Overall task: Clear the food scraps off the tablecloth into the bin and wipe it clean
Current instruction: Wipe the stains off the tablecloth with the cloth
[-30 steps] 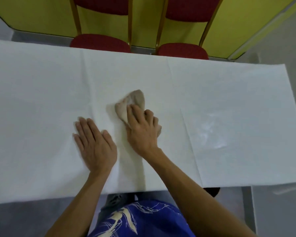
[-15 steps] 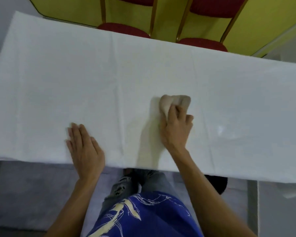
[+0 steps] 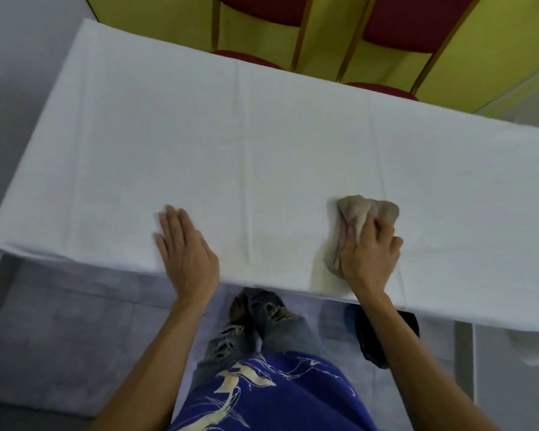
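A white tablecloth (image 3: pixel 262 157) covers the long table in front of me. My right hand (image 3: pixel 369 256) presses a crumpled beige cloth (image 3: pixel 360 214) onto it near the front edge, fingers curled over the cloth. Flat on the tablecloth at the front edge lies my left hand (image 3: pixel 185 253), fingers together and holding nothing. I see no food scraps on the visible cloth. No bin is clearly in view.
Two red chairs (image 3: pixel 259 14) (image 3: pixel 408 23) with wooden frames stand behind the table against a yellow wall. A dark object (image 3: pixel 383 340) sits on the floor under the table's front edge, by my right arm. My legs stand at the table's front.
My right hand has slid the beige cloth rightward and toward the front edge. My left hand stayed flat near the edge. The camera view shifted, so the table's left end shows.
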A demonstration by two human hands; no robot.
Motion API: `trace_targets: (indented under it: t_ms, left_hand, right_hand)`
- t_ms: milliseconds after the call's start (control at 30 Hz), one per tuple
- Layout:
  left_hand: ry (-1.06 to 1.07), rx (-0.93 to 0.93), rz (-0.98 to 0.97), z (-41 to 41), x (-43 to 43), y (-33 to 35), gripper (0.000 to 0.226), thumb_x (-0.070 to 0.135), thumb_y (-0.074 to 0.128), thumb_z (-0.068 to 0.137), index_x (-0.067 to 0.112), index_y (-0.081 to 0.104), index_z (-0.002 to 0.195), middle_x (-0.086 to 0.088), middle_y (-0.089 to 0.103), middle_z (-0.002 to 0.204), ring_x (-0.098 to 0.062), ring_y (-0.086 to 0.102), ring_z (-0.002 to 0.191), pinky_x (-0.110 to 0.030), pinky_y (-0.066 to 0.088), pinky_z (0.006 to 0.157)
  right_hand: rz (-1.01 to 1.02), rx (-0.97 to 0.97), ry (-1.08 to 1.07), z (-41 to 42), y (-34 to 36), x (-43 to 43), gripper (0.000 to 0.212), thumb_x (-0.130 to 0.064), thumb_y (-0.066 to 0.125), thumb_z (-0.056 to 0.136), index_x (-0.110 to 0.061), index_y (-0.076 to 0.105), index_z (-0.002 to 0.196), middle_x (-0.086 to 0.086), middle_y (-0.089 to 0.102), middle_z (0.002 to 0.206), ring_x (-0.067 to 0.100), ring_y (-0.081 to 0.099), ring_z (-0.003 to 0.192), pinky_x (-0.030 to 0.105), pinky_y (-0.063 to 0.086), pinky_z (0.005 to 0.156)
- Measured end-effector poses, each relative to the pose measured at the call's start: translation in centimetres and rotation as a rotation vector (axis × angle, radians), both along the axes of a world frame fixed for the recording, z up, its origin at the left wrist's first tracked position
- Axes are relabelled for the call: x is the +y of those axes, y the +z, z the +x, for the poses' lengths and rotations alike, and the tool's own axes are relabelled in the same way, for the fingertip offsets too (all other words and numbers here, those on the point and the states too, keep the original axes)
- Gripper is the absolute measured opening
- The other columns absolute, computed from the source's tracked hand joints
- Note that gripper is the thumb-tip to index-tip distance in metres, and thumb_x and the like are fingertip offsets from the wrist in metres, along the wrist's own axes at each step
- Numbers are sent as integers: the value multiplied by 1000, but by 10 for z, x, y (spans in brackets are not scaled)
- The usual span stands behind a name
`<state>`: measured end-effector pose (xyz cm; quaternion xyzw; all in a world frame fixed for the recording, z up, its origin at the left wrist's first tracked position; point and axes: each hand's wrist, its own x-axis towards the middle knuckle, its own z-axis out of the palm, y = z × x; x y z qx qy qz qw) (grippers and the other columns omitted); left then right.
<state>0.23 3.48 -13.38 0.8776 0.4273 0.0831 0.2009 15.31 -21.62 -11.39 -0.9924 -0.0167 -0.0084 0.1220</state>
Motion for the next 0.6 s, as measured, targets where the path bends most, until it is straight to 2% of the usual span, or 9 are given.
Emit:
trace_targets:
  t_ms: [67,133,200,267,333,400,500,600]
  left_hand:
    - [-1,-13,-59,13,-13,6,54,7,31,101,-4,26,153,-18,14,165,-31,7,155,-50,7,125]
    - [-81,-24,-73,22,-32,7,55,8,35,101,-3,24,154,-17,13,166,-30,6,155,-49,5,125]
    - [-135,12,-82,21,-43,4,59,20,30,102,-1,17,156,-15,8,166,-28,2,155,-48,2,126]
    - [-176,49,-57,13,-41,-1,63,30,17,101,0,13,157,-14,6,167,-27,1,155,-47,1,126]
    - [-223,51,-12,7,-36,-2,62,31,16,103,0,15,157,-15,9,166,-28,3,155,-48,3,126]
    - [-242,67,12,7,-36,-2,61,30,17,104,0,14,157,-14,7,167,-28,2,155,-48,0,125]
    - [-169,124,-59,13,-41,5,59,24,26,105,1,11,157,-13,0,167,-27,-4,155,-50,-4,125]
    - [-171,85,-119,40,-67,22,60,12,35,101,0,15,157,-15,0,167,-29,-5,155,-50,-5,124]
  right_hand:
    - [-74,-8,148,-27,-7,31,50,-33,40,93,-16,52,139,14,48,140,38,48,103,39,33,80]
    - [-111,11,402,-62,-7,75,51,-35,32,95,-25,50,141,5,48,141,32,48,107,33,22,78]
    - [-1,16,525,-87,-1,103,46,-38,43,96,-19,55,136,5,53,133,28,48,95,32,28,72]
    - [87,-31,537,-87,11,104,46,-42,55,94,-17,58,132,3,56,128,26,45,87,35,36,67]
    - [35,-59,572,-73,12,75,45,-42,60,93,-19,59,132,1,55,130,26,44,85,38,39,66]
    - [0,-46,480,-51,9,29,41,-38,58,94,-19,60,130,3,55,131,30,46,83,40,41,67]
    - [5,-27,95,-17,11,-42,44,-43,47,98,-20,56,135,9,52,134,37,48,94,43,41,81]
    - [7,26,-194,-7,11,-57,55,-49,34,97,-18,52,139,14,48,138,39,44,107,45,36,91]
